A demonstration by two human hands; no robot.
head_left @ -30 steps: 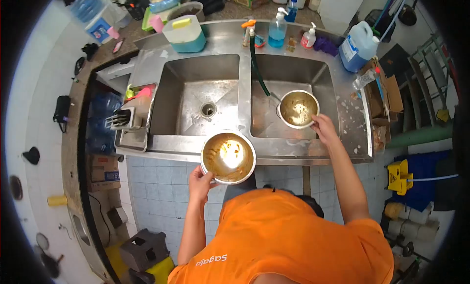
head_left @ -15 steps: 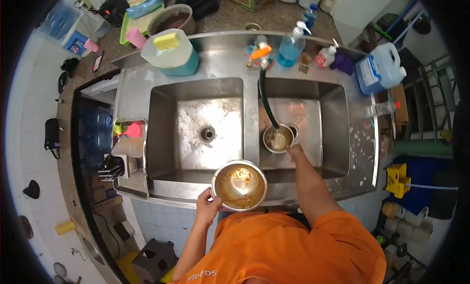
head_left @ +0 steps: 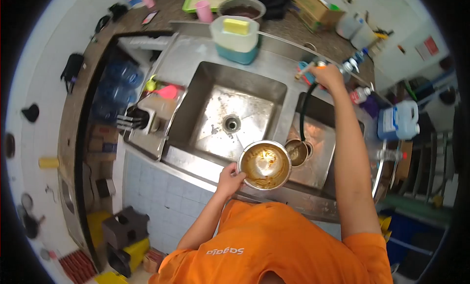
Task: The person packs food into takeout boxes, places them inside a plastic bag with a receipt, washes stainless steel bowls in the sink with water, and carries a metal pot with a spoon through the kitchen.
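Note:
My left hand (head_left: 230, 180) grips the rim of a metal bowl (head_left: 265, 165) with brown residue inside, held over the sink's front edge. Reaching up to the back of the sink, my right hand (head_left: 327, 75) is closed on the orange-handled faucet, which it mostly covers. A dark green hose (head_left: 306, 110) hangs from the faucet into the right basin. Its lower end is at a smaller metal bowl (head_left: 296, 153) that sits in that basin (head_left: 320, 166).
The left basin (head_left: 235, 108) has a drain. Behind it stands a tub of blue liquid (head_left: 236, 51) with a yellow sponge (head_left: 236, 26). A cutlery tray (head_left: 159, 130) lies at the left, a blue jug (head_left: 399, 120) at the right.
My right hand has set the smaller bowl down in the right basin, let it go, and moved up to the faucet. The left hand still holds its bowl. The view has turned.

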